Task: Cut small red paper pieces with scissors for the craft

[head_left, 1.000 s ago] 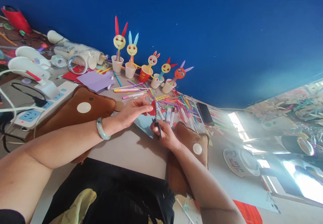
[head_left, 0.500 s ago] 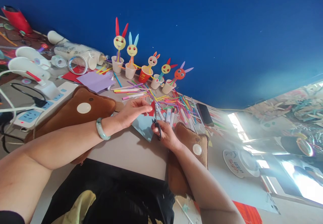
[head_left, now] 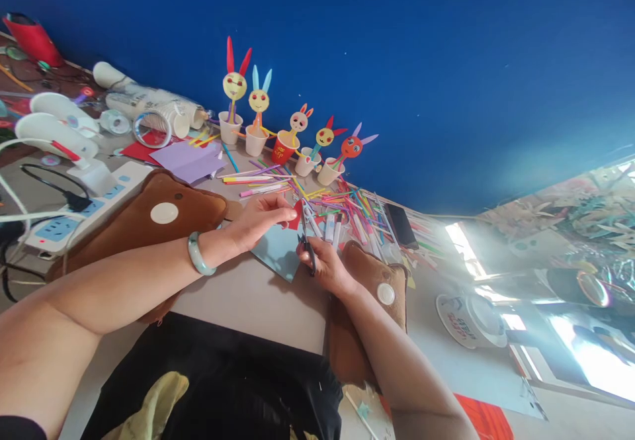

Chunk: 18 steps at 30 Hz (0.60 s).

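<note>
Between finger and thumb, my left hand (head_left: 262, 220) pinches a small piece of red paper (head_left: 296, 216). My right hand (head_left: 325, 263) is closed round the black handles of a pair of scissors (head_left: 308, 248), whose blades point up and lie against the red paper. Below the hands a light blue sheet (head_left: 278, 255) lies on the table (head_left: 238, 301). Behind them are scattered markers and coloured sticks (head_left: 342, 196). A brown plush cushion (head_left: 129, 218) lies under my left forearm, and another (head_left: 367, 288) is beside my right wrist.
Several rabbit-faced figures stand in paper cups (head_left: 256, 141) along the blue wall (head_left: 397, 83). Purple paper (head_left: 186, 161) and a power strip (head_left: 62, 226) lie at left. On the right are a phone (head_left: 401, 225) and a white bowl (head_left: 469, 321).
The light blue sheet shows slightly further left below the hands. Both hands keep nearly the same pose, with the scissors still at the red paper. The view has shifted very slightly.
</note>
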Each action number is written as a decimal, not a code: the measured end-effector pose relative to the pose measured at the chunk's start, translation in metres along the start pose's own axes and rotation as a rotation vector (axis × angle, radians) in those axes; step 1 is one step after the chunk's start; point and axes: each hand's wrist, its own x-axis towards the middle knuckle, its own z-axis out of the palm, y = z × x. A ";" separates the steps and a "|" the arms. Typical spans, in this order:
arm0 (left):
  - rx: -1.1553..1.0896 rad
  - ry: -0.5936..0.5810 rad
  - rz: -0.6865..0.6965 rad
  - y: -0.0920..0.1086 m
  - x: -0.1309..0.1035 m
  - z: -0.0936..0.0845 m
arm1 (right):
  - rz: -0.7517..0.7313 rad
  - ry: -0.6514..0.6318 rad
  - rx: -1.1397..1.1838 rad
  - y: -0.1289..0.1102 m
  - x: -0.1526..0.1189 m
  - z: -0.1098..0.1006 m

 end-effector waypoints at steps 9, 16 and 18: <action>-0.008 0.053 -0.024 0.009 -0.002 0.005 | -0.027 -0.006 -0.029 0.001 0.000 -0.001; -0.011 0.050 -0.011 0.009 -0.001 0.005 | -0.015 -0.020 -0.025 0.000 0.001 -0.003; -0.001 0.052 -0.011 0.009 -0.001 0.005 | -0.016 -0.019 -0.025 0.001 0.001 -0.003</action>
